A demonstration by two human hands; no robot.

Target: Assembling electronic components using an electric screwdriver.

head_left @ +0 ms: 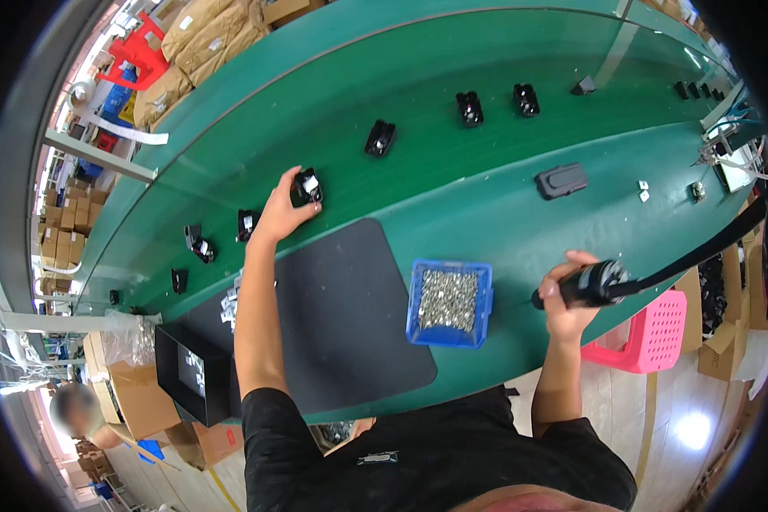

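My left hand (pixel 283 210) reaches over the green belt, its thumb and fingers closed round a small black plastic housing (pixel 299 194) with a white piece inside. My right hand (pixel 563 300) grips a black electric screwdriver (pixel 590 285) above the table's front right, held sideways. A thick black cable (pixel 700 253) runs from it toward the upper right. Between my arms stands a blue bin (pixel 445 339) full of small shiny metal parts (pixel 449 299). Other black housings (pixel 381 138) sit spaced along the belt on both sides of my left hand.
A dark grey mat (pixel 341 316) lies before me. A black box (pixel 205 399) and small white pieces (pixel 230 305) are at left. A dark grey case (pixel 561 181) lies right of centre, a pink stool (pixel 657 333) beyond the table edge. Another person (pixel 102 437) is far left.
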